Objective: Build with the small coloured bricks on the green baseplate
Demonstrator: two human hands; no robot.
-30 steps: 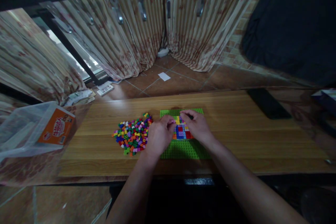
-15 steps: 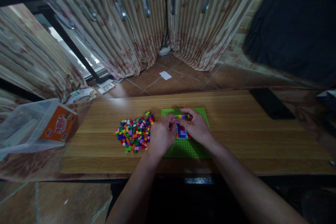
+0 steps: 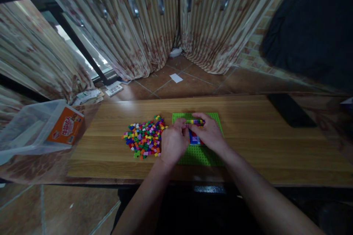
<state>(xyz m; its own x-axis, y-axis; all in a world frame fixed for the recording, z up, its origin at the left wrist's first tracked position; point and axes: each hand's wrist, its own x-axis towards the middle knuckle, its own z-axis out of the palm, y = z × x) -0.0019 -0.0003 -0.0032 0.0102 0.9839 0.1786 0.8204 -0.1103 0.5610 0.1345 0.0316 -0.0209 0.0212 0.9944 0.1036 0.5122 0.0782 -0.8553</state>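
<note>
A green studded baseplate (image 3: 202,158) lies on the wooden table under both hands. Small blue and red toy bricks (image 3: 194,138) form a block at its middle. Above that block runs a row of multicoloured toy bricks (image 3: 196,121). My right hand (image 3: 209,134) is closed round this row, index finger behind it and thumb in front. At the row's left end my left hand (image 3: 173,142) is closed in a pinch, with a bit of pink brick showing at its fingertips. The fingers partly cover the block and the row.
A pile of loose multicoloured bricks (image 3: 145,137) lies just left of my left hand. A clear plastic tub (image 3: 35,128) with an orange label stands beyond the left end of the table (image 3: 248,147). A black flat object, like a phone (image 3: 291,110), rests at the right.
The whole view has shifted slightly, so things appear a little further right. Both hands stay together at the row of bricks, with only small finger movement.
</note>
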